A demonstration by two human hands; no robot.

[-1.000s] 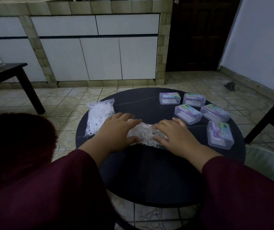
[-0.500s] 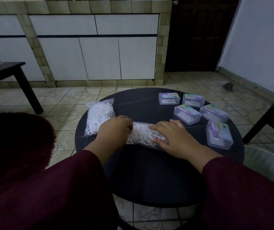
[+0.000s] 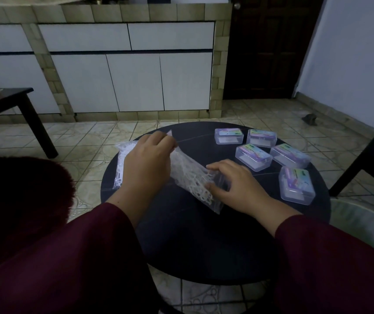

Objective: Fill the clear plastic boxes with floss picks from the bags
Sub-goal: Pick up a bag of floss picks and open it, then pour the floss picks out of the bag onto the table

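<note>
left hand (image 3: 146, 164) hides most of second bag (image 3: 120, 164).

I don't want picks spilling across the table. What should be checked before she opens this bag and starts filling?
1. Bag of floss picks held at both ends: ok, left hand pinches its raised end, right hand holds the lower end.
2. Bag mouth open: cannot tell.
3. Clear plastic boxes within reach: ok, five beside the right hand.
4. Box lids open: not ok, all look closed.
5. Second bag out of the way: ok, flat behind the left hand.
</note>
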